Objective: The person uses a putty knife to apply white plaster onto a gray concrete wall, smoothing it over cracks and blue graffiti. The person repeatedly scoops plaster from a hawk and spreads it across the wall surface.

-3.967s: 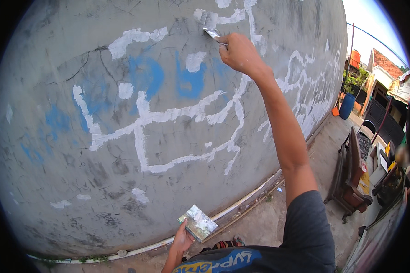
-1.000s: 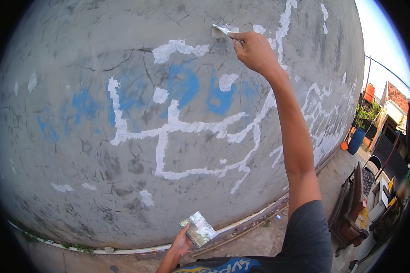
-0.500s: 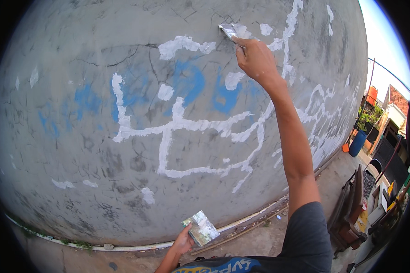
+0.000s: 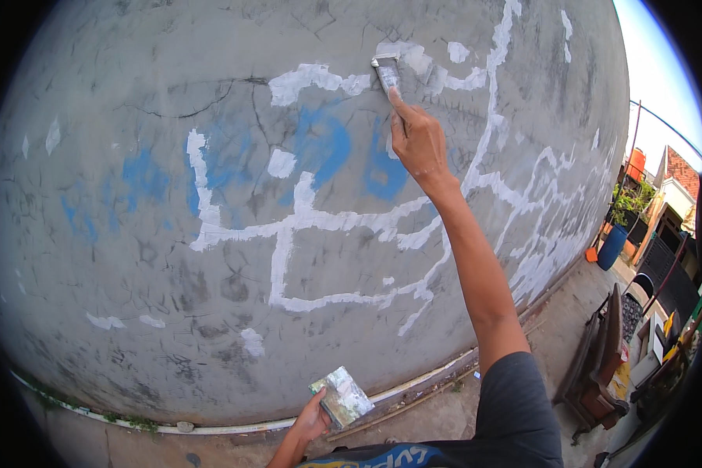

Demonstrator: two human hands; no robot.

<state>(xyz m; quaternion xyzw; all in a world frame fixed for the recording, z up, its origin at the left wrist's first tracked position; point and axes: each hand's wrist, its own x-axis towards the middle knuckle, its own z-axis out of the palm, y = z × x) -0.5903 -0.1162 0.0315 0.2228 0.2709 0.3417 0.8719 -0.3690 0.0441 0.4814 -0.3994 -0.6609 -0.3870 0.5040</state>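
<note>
Wall [image 4: 109, 265]: grey, scuffed and finely cracked, with smears of blue paint [image 4: 324, 152] across its middle.
Wall foot: a pale pipe [image 4: 234, 430] runs along the base, small weeds [image 4: 142, 423] beside it at left.
Ground [image 4: 456, 413]: hard, dusty, greyish-brown.
Furniture: a dark wood-framed seat [image 4: 599, 390] at right, clutter around it.
Far end: a blue barrel [image 4: 612, 246], green plants [image 4: 624, 204], a dark gate [image 4: 667, 271], an orange tank [image 4: 636, 161] (easily the loudest colour there).
Light: daylight, under bright sky [image 4: 661, 86] at upper right.
</note>
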